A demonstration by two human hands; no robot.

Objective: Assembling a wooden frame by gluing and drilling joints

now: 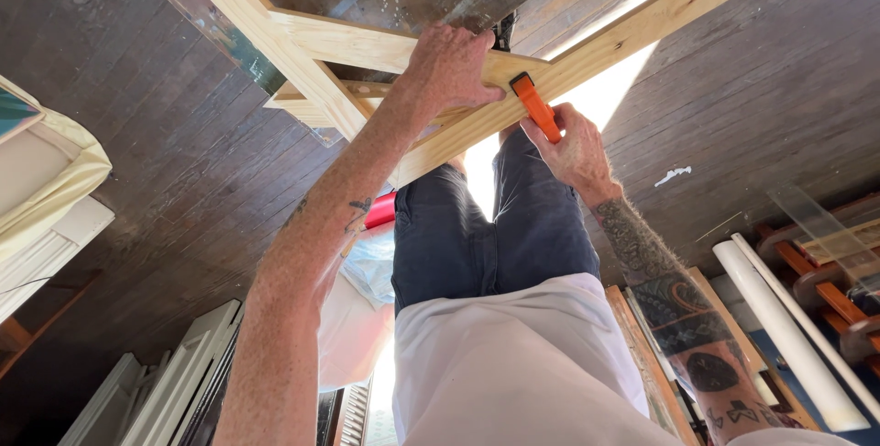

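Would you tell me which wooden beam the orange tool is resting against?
The long diagonal beam toward the upper right; the right hand holds the orange tool there.
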